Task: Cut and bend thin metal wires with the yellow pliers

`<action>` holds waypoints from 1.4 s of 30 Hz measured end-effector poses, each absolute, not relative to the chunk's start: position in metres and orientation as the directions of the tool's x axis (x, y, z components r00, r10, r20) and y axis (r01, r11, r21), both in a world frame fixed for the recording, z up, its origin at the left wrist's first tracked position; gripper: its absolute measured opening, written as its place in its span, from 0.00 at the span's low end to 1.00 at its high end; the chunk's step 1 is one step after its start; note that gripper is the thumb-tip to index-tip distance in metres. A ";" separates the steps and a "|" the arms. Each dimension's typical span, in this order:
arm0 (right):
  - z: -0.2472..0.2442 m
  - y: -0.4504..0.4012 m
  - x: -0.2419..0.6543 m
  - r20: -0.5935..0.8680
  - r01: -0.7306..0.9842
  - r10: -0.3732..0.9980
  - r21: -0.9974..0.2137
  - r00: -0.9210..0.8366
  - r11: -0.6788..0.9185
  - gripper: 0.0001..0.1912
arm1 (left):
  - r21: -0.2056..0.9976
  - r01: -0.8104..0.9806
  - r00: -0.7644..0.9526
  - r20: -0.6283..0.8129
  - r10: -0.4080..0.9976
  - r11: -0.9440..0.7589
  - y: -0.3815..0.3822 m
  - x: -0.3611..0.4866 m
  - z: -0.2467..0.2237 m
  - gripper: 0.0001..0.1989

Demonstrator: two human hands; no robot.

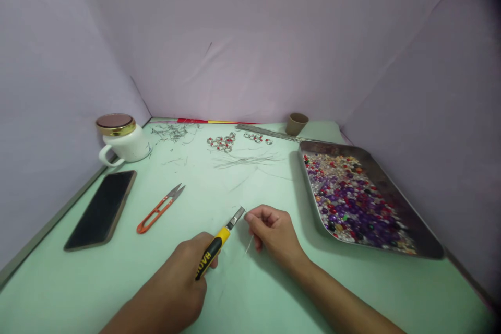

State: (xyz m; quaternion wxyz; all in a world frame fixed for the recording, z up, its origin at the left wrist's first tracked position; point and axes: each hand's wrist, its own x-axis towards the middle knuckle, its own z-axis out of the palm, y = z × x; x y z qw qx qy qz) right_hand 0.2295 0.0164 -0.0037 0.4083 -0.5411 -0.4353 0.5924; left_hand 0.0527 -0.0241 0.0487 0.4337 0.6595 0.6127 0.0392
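Thin wire [249, 244] trails from the right hand [272, 227], whose thumb and forefinger pinch it; just beside those fingertips is the nose of yellow-and-black pliers [217, 247], gripped by the left hand [183, 269]. A close, steady pinch should prevent stray bends.

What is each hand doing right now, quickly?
Left hand: closed around the handle of the yellow-and-black pliers.
Right hand: thumb and finger pinched shut on a thin wire.
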 end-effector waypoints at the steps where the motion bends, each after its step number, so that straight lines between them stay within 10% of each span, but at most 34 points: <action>1: -0.005 0.017 0.230 -0.282 -0.026 0.955 -0.958 -0.086 -0.285 0.09 | 0.616 0.778 0.243 -0.474 0.846 0.122 -0.025 0.052 0.047 0.18; 10: -0.010 0.026 0.240 -0.305 -0.407 0.911 -0.822 -0.276 -0.399 0.21 | 0.659 0.747 0.268 -0.425 0.865 0.092 -0.019 0.048 0.048 0.16; 23: -0.009 0.029 0.244 -0.305 -0.311 0.859 -0.839 -0.412 -0.447 0.17 | 0.653 0.756 0.284 -0.391 0.876 0.046 -0.016 0.049 0.048 0.15; 42: -0.010 0.028 0.238 -0.256 -0.487 0.958 -0.858 0.133 -0.162 0.11 | 0.804 0.082 0.200 -0.593 0.780 0.589 -0.013 0.046 0.033 0.14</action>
